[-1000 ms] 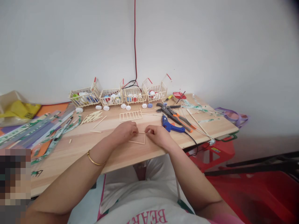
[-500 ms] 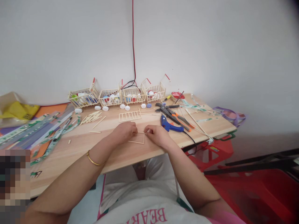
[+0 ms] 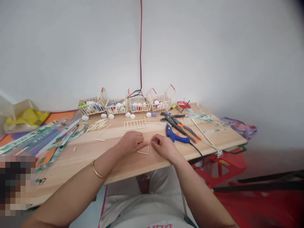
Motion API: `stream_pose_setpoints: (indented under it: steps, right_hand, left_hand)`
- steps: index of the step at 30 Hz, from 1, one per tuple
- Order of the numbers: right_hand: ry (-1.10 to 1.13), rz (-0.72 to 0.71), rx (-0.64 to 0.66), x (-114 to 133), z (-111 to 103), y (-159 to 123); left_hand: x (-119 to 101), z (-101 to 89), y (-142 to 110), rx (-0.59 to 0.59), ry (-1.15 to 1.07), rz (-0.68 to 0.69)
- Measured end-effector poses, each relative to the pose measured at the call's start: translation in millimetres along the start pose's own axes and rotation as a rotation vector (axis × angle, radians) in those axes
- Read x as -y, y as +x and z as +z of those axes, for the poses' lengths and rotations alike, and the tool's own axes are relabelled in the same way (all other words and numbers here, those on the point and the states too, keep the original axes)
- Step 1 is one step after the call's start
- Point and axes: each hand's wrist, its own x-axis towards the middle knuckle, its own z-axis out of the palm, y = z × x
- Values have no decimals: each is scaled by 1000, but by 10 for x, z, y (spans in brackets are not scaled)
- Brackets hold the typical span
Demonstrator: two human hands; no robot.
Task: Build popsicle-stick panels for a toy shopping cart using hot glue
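A small frame of thin wooden sticks (image 3: 143,153) lies on the table, partly hidden under my hands. My left hand (image 3: 131,143) rests over its far left part with fingers curled, and the thumb reaches right to the far corner. At that same corner, my right hand (image 3: 163,147) has thumb and fingertips pinched together; whatever is between them is too small to make out. Just beyond my hands lies a ladder-like stick panel (image 3: 135,124). To the right is a blue glue gun (image 3: 177,136), its nozzle pointing away from me.
Several stick-built carts (image 3: 140,105) with white wheels line the wall, filled with coloured pieces. Loose sticks (image 3: 96,125) lie at left, near plastic strips (image 3: 47,134). Orange-handled pliers (image 3: 181,126) and a red dish (image 3: 183,105) are at right. A red stool (image 3: 220,166) stands beyond the table edge.
My left thumb has stretched out towards the right fingertips at the frame's corner. My right hand stays pinched there. The whole view has shifted slightly as the head moved.
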Motion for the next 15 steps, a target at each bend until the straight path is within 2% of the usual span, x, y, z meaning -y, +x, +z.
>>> stream_pose_setpoints:
  steps: [4,7,8,10,12,15]
  right_hand:
    - [-2,-3,-15,-18,13,-6]
    - [6,-7,-15,-20,11,-9]
    - [6,-9,-14,-16,8,-11]
    - [5,-8,-15,-4,1,-15]
    - [2,-2,-16,10,-5,-19]
    - [4,6,-13,23,-8,-19]
  left_hand:
    - [-62,26,20,-2,-14,91]
    - [56,-39,10,-48,15,4]
    - [117,-88,-4,-74,70,-85]
    - [249,-220,-48,-128,239,-364]
    - [378,-378,-111,-74,421,-634]
    - [558,-608,-226,4,459,-936]
